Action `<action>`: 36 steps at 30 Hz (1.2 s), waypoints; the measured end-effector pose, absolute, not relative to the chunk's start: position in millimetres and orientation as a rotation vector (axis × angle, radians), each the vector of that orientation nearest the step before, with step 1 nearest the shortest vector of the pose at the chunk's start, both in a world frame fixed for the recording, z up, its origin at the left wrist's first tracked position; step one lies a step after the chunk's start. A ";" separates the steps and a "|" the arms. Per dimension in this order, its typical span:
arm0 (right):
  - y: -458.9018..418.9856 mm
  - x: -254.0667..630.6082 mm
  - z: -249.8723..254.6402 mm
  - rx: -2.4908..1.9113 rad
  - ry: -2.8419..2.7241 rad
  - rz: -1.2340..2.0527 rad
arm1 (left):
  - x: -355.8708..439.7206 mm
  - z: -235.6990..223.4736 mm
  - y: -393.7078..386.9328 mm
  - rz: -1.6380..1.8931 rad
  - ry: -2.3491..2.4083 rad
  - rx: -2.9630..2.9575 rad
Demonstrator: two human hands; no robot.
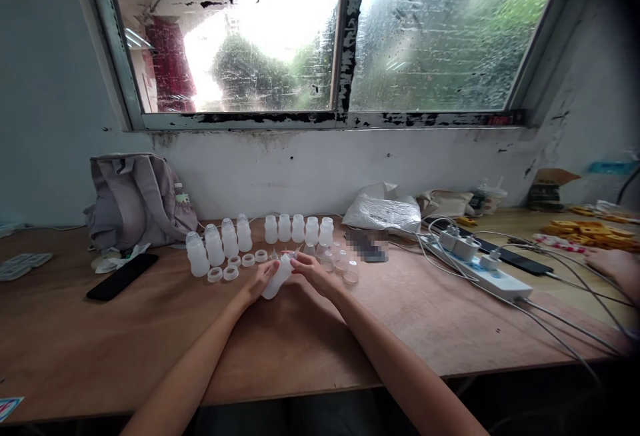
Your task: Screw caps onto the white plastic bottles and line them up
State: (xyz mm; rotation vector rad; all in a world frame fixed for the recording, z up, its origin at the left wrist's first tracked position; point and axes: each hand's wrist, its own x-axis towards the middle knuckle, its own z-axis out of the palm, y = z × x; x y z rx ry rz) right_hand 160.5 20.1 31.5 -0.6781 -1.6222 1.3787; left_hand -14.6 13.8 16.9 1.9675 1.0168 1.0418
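My left hand grips the lower body of a small white plastic bottle, tilted over the wooden table. At the bottle's neck, my right hand has its fingers pinched round the top; what they hold there is too small to tell. Behind my hands stands a row of several like white bottles. Several white rings lie to the left of my hands. Several clear caps sit to the right.
A grey backpack and a black phone are at the left. A silver bag, a white power strip with cables, and yellow parts lie at the right. Another person's hand rests at the far right.
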 end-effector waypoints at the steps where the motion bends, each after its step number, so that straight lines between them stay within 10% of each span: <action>1: 20.6 159.1 30.2 -0.701 -1.607 1.337 | -13.5 16.6 13.4 1.025 0.989 1.965; 16: 21.6 155.5 27.4 -0.864 -1.614 0.984 | -0.5 13.4 5.9 1.261 1.221 2.093; 36: 13.9 153.0 28.3 -0.530 -1.411 1.469 | -7.8 20.1 8.1 0.854 0.716 1.376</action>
